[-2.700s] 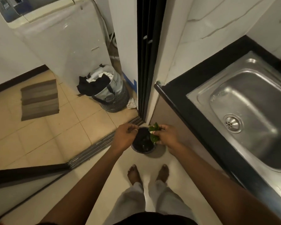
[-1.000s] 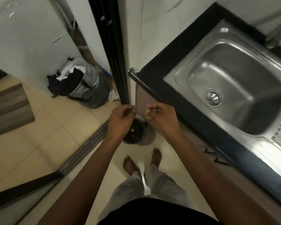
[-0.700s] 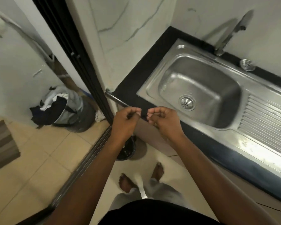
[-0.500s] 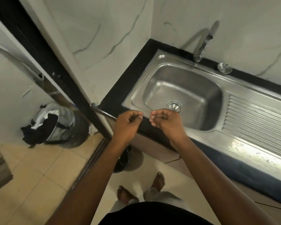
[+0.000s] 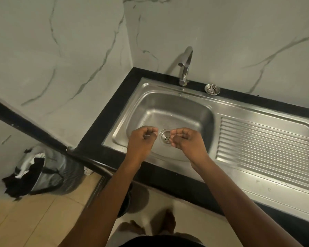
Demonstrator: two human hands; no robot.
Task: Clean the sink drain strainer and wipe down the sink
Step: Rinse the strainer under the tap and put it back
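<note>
View from above of a person's two bare arms reaching up from the bottom of the frame over a stainless steel sink (image 5: 177, 102) set in a black countertop (image 5: 103, 125) in a corner of grey-veined marble wall (image 5: 70, 50). Both hands hang over the basin at the centre of the frame, apart from each other, with the round drain opening (image 5: 166, 138) showing between them. The left hand (image 5: 143, 139), left of the drain, has its fingers curled inward and the thumb against the fingertips; a thin pale sliver shows there, but it cannot be told whether the hand pinches anything. The right hand (image 5: 185, 139), right of the drain, also has its fingers curled in toward the thumb, with nothing visible in it. The loose drain strainer (image 5: 212, 89), a small round perforated metal disc, lies on the back ledge of the sink in the upper middle of the frame, just right of the faucet (image 5: 185, 66) and well apart from both hands. A ribbed drainboard (image 5: 266, 139) fills the right side of the frame, with a few water drops on its near edge. At the lower left, on a tan tiled floor (image 5: 34, 220), stands a mesh laundry basket (image 5: 61, 173) with dark and white cloth (image 5: 30, 168) spilling over its rim. A dark round container (image 5: 128, 200) on the floor is mostly hidden by the left forearm. The person's bare feet (image 5: 169, 221) appear blurred at the bottom centre.
</note>
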